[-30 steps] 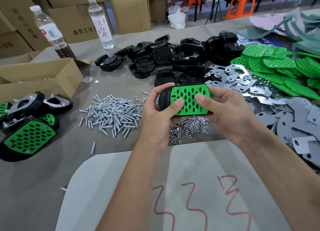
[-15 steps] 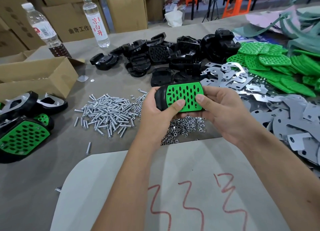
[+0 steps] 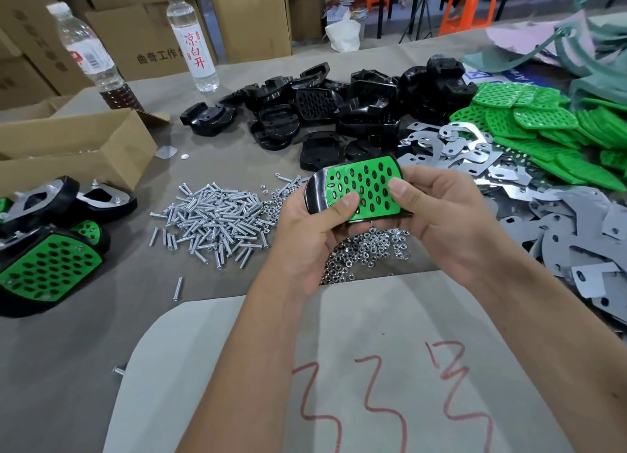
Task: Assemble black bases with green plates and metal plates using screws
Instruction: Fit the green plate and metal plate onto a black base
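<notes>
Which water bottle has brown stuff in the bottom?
The left bottle, behind the open cardboard box. Its bottom holds brown liquid, while the bottle with red writing on its label looks clear all through.

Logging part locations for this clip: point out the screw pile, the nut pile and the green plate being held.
screw pile (image 3: pixel 217 220), head view, middle of the heap
nut pile (image 3: pixel 368 249), head view, centre of the heap
green plate (image 3: pixel 364 184), head view, perforated top face
</notes>
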Demonstrator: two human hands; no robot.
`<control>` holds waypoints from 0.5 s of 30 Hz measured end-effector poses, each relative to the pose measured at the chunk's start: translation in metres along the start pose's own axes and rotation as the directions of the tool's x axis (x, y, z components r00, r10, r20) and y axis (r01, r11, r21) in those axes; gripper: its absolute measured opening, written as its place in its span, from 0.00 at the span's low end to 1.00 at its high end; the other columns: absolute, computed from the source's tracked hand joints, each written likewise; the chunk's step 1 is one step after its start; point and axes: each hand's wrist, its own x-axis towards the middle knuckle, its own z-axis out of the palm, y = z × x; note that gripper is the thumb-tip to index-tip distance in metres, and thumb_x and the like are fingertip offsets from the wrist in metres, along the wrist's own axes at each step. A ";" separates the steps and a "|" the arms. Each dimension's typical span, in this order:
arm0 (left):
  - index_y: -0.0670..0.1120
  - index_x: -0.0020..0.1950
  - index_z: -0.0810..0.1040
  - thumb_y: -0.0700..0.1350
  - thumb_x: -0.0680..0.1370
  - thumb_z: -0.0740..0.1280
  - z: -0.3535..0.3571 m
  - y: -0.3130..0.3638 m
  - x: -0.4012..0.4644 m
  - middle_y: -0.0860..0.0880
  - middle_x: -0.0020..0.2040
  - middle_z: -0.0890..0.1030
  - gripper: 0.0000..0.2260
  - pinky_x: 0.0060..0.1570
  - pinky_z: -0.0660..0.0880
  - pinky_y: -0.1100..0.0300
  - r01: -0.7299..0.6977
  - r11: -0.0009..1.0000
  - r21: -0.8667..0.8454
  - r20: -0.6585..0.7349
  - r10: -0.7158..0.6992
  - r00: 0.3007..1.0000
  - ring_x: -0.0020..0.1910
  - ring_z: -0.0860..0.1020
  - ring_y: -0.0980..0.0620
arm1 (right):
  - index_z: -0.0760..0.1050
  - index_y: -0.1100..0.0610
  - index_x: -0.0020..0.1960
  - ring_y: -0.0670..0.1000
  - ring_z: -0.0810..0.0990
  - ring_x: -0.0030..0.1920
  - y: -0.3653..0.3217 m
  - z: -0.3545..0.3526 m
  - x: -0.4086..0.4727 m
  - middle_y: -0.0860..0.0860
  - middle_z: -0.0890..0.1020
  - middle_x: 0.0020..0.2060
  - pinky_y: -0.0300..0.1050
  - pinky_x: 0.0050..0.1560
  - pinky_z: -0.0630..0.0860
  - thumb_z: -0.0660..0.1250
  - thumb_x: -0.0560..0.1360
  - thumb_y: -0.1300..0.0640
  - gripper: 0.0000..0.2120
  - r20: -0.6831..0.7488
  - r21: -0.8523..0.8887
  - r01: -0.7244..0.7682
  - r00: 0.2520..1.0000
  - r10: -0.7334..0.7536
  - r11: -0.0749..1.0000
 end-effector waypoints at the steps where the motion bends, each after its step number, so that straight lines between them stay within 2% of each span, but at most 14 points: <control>1: 0.39 0.61 0.79 0.38 0.76 0.73 -0.001 0.000 0.001 0.42 0.53 0.87 0.15 0.37 0.80 0.63 0.002 1.000 0.012 0.005 -0.002 1.000 0.46 0.86 0.47 | 0.79 0.70 0.62 0.61 0.86 0.53 -0.001 -0.001 0.000 0.65 0.85 0.56 0.50 0.49 0.84 0.67 0.77 0.56 0.19 0.014 0.029 -0.029 1.000 0.028 0.999; 4: 0.41 0.60 0.79 0.39 0.74 0.73 0.000 0.000 0.002 0.43 0.53 0.87 0.15 0.36 0.80 0.62 -0.001 0.998 0.061 -0.035 0.003 0.999 0.46 0.86 0.48 | 0.77 0.72 0.63 0.66 0.83 0.60 -0.002 -0.003 0.000 0.66 0.83 0.60 0.61 0.60 0.82 0.65 0.79 0.56 0.21 0.060 0.126 -0.111 0.993 0.104 0.986; 7: 0.41 0.58 0.80 0.40 0.74 0.73 0.001 -0.001 0.002 0.43 0.53 0.87 0.14 0.35 0.80 0.59 -0.016 0.992 0.127 -0.099 0.029 0.995 0.47 0.86 0.46 | 0.79 0.67 0.62 0.62 0.84 0.60 0.001 -0.001 0.001 0.63 0.85 0.58 0.58 0.59 0.82 0.62 0.84 0.59 0.14 0.007 0.075 -0.068 0.998 0.067 0.995; 10: 0.43 0.55 0.82 0.45 0.76 0.73 0.004 -0.004 0.002 0.43 0.52 0.87 0.10 0.46 0.84 0.48 -0.061 0.980 0.191 -0.165 0.093 0.982 0.52 0.86 0.44 | 0.80 0.63 0.62 0.62 0.85 0.59 0.008 0.001 0.003 0.62 0.86 0.55 0.62 0.60 0.81 0.60 0.85 0.63 0.12 -0.075 -0.063 -0.004 0.997 -0.001 0.998; 12: 0.41 0.56 0.82 0.45 0.77 0.73 0.007 -0.003 0.001 0.41 0.52 0.87 0.10 0.54 0.83 0.44 -0.066 0.985 0.157 -0.190 0.096 0.977 0.52 0.85 0.44 | 0.80 0.63 0.63 0.64 0.84 0.59 0.008 0.002 0.003 0.62 0.86 0.55 0.67 0.62 0.79 0.60 0.86 0.63 0.12 -0.093 -0.103 0.014 0.995 -0.024 0.995; 15: 0.35 0.60 0.80 0.41 0.80 0.70 0.007 0.000 0.001 0.40 0.52 0.86 0.12 0.46 0.84 0.49 -0.037 0.996 0.086 -0.180 0.052 0.982 0.50 0.86 0.43 | 0.80 0.64 0.62 0.67 0.83 0.59 0.005 0.005 0.003 0.64 0.85 0.55 0.72 0.63 0.77 0.63 0.83 0.59 0.13 -0.091 -0.087 0.043 0.995 -0.051 0.995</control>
